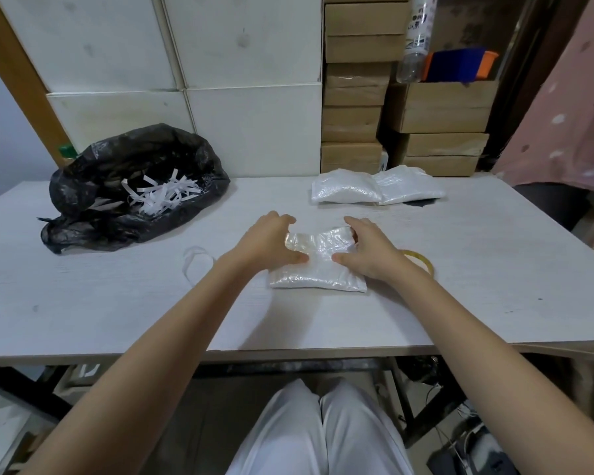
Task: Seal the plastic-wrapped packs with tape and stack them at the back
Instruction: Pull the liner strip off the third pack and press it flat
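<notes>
A: We are looking at the pack [318,269] lying on the tabletop [460,269] right in front of us, between our two hands. How are we expecting it to handle?

B: Soft and light, we are guessing. The plastic wrap is wrinkling and glinting, so it is probably slippery, and the far flap is bunching up where we are folding it.

A: And our hands?

B: Our left hand [271,240] is curling over the pack's far left corner, thumb pressing down on top. Our right hand [369,248] is doing the same on the far right corner, fingers hooked round the folded edge and thumb on the wrap. Both are gripping the pack.

A: So where are we taking hold for the taping?

B: We are judging that the folded flap needs pinning flat with one hand, since loose film may spring open. The tape roll [422,260] is lying just beside our right wrist, partly hidden.

A: And afterwards?

B: We are thinking of lifting it by both short ends, so it sags less, toward the finished packs [374,188] at the back.
</notes>
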A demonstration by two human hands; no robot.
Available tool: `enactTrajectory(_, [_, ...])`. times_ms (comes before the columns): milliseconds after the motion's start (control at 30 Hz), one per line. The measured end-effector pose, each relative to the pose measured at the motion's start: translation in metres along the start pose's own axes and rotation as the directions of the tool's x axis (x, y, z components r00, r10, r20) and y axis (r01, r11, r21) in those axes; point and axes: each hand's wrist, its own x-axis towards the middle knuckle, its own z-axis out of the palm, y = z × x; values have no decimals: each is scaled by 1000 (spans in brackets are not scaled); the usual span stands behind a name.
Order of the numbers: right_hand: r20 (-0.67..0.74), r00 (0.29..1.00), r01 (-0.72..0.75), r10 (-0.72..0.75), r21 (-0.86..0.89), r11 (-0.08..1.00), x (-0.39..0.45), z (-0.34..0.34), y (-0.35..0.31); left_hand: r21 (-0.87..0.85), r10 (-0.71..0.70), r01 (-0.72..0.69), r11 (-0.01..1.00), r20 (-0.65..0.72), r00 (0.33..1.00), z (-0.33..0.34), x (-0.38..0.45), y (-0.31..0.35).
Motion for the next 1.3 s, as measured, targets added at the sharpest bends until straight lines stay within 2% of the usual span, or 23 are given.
enactTrajectory(133, [-59, 998, 18, -17, 11, 1000, 2, -5, -3, 32, 22, -22, 999, 0, 1000, -1, 4, 4])
enactTrajectory(267, [-130, 986, 77, -101, -180, 981, -3, -7, -8, -15, 32, -32, 999, 15, 999, -2, 4, 5])
enactTrajectory(367, [-114, 982, 127, -152, -201, 971, -7, -5, -10, -4, 49, -49, 999, 35, 998, -1, 2, 7])
enactTrajectory(533, [-115, 978, 142, -173, -235, 962, -9, -4, -8, 65, 116, -114, 991, -38, 992, 9, -3, 7])
enactTrajectory(633, [-83, 970, 189, -227, -327, 926, -12, -1, -9, 194, 175, -158, 968, -73, 982, 18, -13, 6])
enactTrajectory(733, [-75, 963, 221, -259, -335, 916, -18, 1, -7, 345, 241, -186, 920, -123, 963, 28, -22, 3])
enactTrajectory(833, [-77, 952, 255, -297, -339, 906, -23, 2, -2, 405, 347, -225, 886, -259, 902, 31, -31, 2])
enactTrajectory(933, [-93, 946, 263, -309, -334, 905, -31, -2, -5, 541, 531, -291, 789, -363, 766, 34, -37, -1])
enactTrajectory(1000, [-89, 948, 254, -305, -366, 895, -36, -4, -6, 614, 616, -313, 725, -375, 693, 36, -41, -6])
enactTrajectory(1067, [-99, 935, 285, -340, -359, 889, -38, -4, -3, 626, 657, -340, 701, -383, 650, 37, -45, -9])
enactTrajectory(1167, [-45, 896, 397, -443, -369, 840, -39, -2, 8, 595, 652, -369, 714, -375, 659, 42, -48, -15])
enactTrajectory(1300, [3, 886, 431, -464, -376, 820, -43, -1, 15, 566, 653, -420, 709, -302, 695, 44, -49, -18])
